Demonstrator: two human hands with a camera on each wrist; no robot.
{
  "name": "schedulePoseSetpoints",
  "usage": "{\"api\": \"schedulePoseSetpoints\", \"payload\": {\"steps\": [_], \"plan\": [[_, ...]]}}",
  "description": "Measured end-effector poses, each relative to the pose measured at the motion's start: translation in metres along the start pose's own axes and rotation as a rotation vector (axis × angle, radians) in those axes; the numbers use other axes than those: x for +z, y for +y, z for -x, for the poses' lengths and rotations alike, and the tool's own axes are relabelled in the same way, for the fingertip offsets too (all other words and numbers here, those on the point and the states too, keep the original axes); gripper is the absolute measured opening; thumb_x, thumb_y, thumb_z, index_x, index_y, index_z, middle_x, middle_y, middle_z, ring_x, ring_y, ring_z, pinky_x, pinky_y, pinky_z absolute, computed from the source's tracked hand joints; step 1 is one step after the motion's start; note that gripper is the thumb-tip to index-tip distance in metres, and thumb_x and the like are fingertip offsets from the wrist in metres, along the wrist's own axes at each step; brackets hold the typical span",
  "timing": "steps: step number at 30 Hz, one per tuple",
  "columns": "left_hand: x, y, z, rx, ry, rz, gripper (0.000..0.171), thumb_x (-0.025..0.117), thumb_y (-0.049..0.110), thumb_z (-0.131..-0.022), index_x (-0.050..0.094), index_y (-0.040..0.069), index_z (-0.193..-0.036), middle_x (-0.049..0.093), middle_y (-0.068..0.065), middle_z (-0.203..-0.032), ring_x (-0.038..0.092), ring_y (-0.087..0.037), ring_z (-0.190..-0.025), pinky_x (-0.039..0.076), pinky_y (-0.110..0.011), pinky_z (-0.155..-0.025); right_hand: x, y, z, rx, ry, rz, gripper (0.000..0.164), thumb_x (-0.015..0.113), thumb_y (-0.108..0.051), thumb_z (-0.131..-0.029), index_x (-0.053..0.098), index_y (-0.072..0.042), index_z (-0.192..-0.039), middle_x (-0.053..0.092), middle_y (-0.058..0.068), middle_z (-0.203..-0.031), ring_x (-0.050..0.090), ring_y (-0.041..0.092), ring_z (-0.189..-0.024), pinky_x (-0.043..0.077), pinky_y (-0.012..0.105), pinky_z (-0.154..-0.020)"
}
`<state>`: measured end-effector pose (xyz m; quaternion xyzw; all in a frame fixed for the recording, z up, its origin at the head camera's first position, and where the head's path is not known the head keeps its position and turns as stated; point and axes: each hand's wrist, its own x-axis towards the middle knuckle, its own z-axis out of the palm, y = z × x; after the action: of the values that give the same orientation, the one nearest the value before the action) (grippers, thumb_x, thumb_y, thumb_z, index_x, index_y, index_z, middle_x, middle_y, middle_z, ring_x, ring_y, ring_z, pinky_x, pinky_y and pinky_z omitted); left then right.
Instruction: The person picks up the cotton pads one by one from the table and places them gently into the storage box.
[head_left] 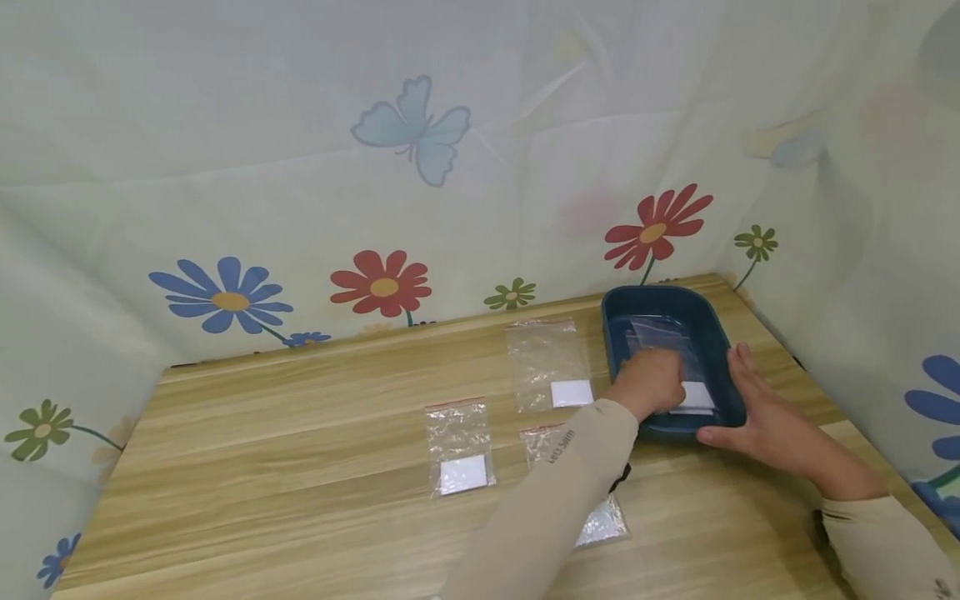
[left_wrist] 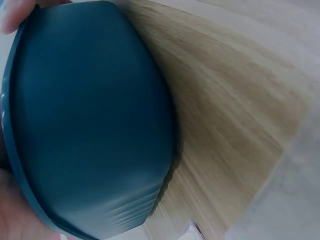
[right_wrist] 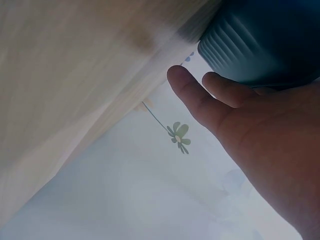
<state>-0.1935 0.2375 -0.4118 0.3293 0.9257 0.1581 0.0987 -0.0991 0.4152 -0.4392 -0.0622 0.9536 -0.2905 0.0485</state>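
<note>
A dark blue tray (head_left: 708,312) stands at the table's back right. Inside it lies a clear zip bag (head_left: 654,329) with a white card (head_left: 697,398) at its near end. My left hand (head_left: 651,379) reaches down into the tray over this bag, knuckles up; its fingertips are hidden, and I cannot tell whether they pinch the bag. Against the tray's right side rests my right hand (head_left: 768,421), thumb at the near corner and fingers straight along the wall. In the right wrist view, straight fingers (right_wrist: 195,95) extend beside the ribbed tray corner (right_wrist: 235,45).
Left of the tray, a zip bag (head_left: 536,354) and a smaller one (head_left: 457,429), each with a white card, lie on the wooden table (head_left: 300,467). My left sleeve (head_left: 540,508) partly covers another bag (head_left: 603,525). A flowered curtain (head_left: 300,208) surrounds the table.
</note>
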Motion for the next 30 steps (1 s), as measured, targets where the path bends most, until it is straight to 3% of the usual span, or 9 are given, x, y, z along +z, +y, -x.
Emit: {"api": "schedulePoseSetpoints", "payload": {"steps": [4,7,21,30], "plan": [[0.003,0.002,0.003,-0.01,-0.004,-0.056,0.004,0.074,0.025,-0.087,0.072,0.026,-0.083,0.067,0.011,-0.093,0.059,-0.016,-0.102,0.044,-0.043,-0.092,0.0,-0.001,0.0,0.008,-0.006,0.001,0.128,0.081,-0.045,-0.084,-0.012,0.001,-0.157,-0.021,0.022,-0.162,0.012,0.064,-0.139,0.027,0.076,-0.099],[0.006,0.002,0.004,0.002,0.0,-0.088,0.003,0.074,0.026,-0.087,0.074,0.026,-0.089,0.068,0.009,-0.105,0.057,-0.018,-0.11,0.041,-0.045,-0.098,0.0,-0.001,0.001,0.014,-0.006,0.011,0.128,0.081,-0.046,-0.084,-0.012,0.001,-0.157,-0.02,0.023,-0.163,0.015,0.065,-0.138,0.028,0.076,-0.099],[0.009,0.001,0.003,0.021,-0.004,-0.132,0.015,0.074,0.029,-0.087,0.075,0.027,-0.102,0.066,0.009,-0.118,0.053,-0.016,-0.112,0.038,-0.045,-0.101,0.001,0.0,-0.001,0.006,0.003,0.02,0.128,0.081,-0.046,-0.083,-0.011,0.002,-0.157,-0.019,0.025,-0.162,0.015,0.065,-0.137,0.028,0.076,-0.098],[-0.002,0.01,0.013,-0.042,-0.014,-0.173,0.025,0.071,0.036,-0.091,0.073,0.031,-0.115,0.06,0.009,-0.133,0.053,-0.022,-0.12,0.038,-0.046,-0.102,0.0,0.002,0.001,0.002,-0.006,-0.004,0.127,0.081,-0.046,-0.084,-0.013,0.001,-0.157,-0.023,0.019,-0.163,0.012,0.064,-0.139,0.027,0.075,-0.1]]}}
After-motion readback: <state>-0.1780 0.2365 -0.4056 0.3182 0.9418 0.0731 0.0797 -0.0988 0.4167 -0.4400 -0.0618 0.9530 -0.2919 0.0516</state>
